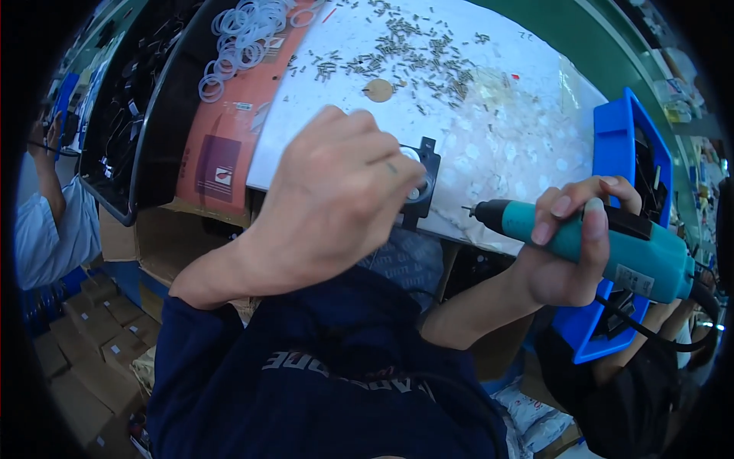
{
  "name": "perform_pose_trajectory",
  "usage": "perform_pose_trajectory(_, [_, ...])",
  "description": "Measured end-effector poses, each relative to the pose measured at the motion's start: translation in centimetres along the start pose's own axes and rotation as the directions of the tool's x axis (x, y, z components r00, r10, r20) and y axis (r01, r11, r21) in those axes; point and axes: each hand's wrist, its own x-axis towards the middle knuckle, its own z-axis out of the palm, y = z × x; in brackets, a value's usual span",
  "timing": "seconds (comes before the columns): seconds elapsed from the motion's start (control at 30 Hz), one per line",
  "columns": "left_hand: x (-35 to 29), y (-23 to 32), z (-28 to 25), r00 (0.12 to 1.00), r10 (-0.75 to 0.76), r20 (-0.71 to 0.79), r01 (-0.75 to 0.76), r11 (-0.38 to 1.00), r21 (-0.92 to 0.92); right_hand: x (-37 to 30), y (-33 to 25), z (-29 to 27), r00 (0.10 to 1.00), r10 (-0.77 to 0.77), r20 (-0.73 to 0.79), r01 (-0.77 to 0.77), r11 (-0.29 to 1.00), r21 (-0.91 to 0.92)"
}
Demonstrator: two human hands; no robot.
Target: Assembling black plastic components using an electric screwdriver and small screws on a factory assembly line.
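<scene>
In my right hand [573, 237] is a teal electric screwdriver [596, 243], its fingers wrapped round the body and its bit pointing left over the table's near edge. A black cable runs from its rear end. My left hand [336, 191] is closed, its fingertips bent down over a black plastic part [430, 170] with a white round piece [414, 156] in its middle. The fingertips are mostly hidden, so what they pinch does not show. Beyond the hand, many small metal screws [428, 53] lie scattered on the white work surface [306, 115], near a tan round disc [378, 90].
Translucent rings [245, 34] lie on an orange-red sheet [206, 145] at the left, beside a black bin [164, 99] of dark parts. Blue bins [612, 138] stand at the right. Cardboard boxes [99, 329] are stacked lower left. Other people sit at both sides.
</scene>
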Motion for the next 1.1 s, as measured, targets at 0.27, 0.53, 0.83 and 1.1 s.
perform_pose_trajectory(0.27, [-0.1,-1.1,1.1,0.991,-0.006,-0.135,0.007,1.0,0.006,-1.0,-3.0,2.4,0.999,0.039,-0.008,-0.039,0.935,-0.353])
perform_pose_trajectory(0.53, [-0.4,-2.4,3.4,0.965,-0.23,-0.129,0.175,0.924,-0.34,-7.5,-0.7,3.4,0.879,0.429,0.206,-0.105,0.597,-0.795])
perform_pose_trajectory(0.83, [0.2,-2.6,4.6,0.965,-0.195,-0.175,0.098,0.888,-0.449,-9.2,1.4,4.2,0.837,0.524,-0.16,-0.402,0.388,-0.83])
perform_pose_trajectory(1.1, [-0.5,-2.2,5.3,0.888,-0.29,-0.356,0.126,0.899,-0.419,-5.4,1.7,1.1,0.855,0.477,0.204,-0.007,0.404,-0.915])
